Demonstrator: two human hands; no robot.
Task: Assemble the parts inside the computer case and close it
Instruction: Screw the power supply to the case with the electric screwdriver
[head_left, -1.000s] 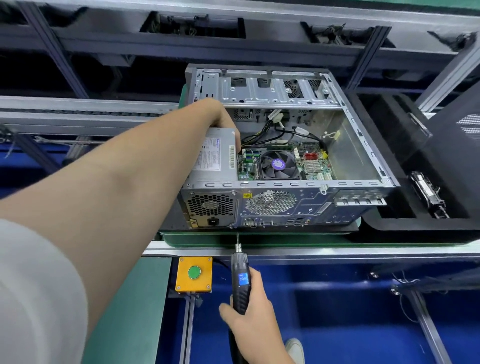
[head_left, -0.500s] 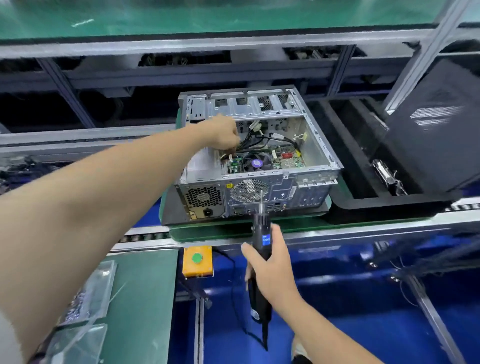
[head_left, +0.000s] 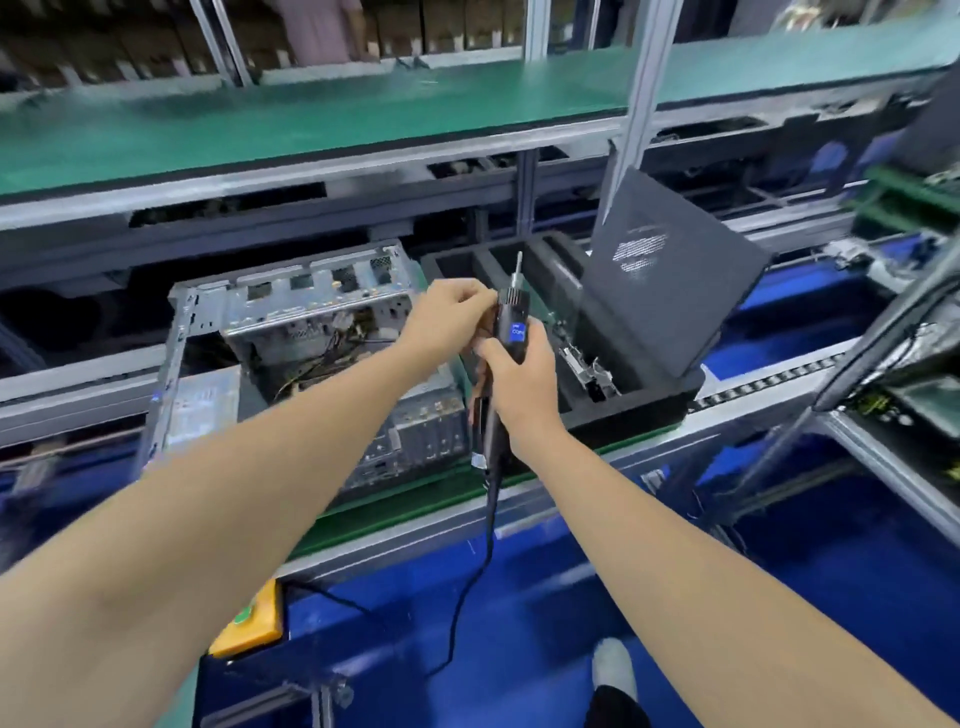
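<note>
The open computer case (head_left: 270, 364) lies on its side on the green conveyor mat, its cables and boards showing inside. My right hand (head_left: 519, 384) grips a black electric screwdriver (head_left: 511, 322) upright in front of the case, bit pointing up. My left hand (head_left: 447, 317) has its fingers curled at the screwdriver's head, pinching it just below the bit. The black side panel (head_left: 670, 291) leans upright in a black foam tray (head_left: 634, 400) to the right of the case.
A green shelf (head_left: 311, 119) runs above the line on aluminium posts (head_left: 639, 104). A yellow box with a green button (head_left: 249, 623) hangs below the conveyor edge. The screwdriver cord (head_left: 467, 597) dangles over the blue floor. More equipment stands at far right (head_left: 904, 395).
My left hand left the inside of the case and came to the screwdriver's head. My right hand raised the screwdriver up in front of the case. The view swung upward and left.
</note>
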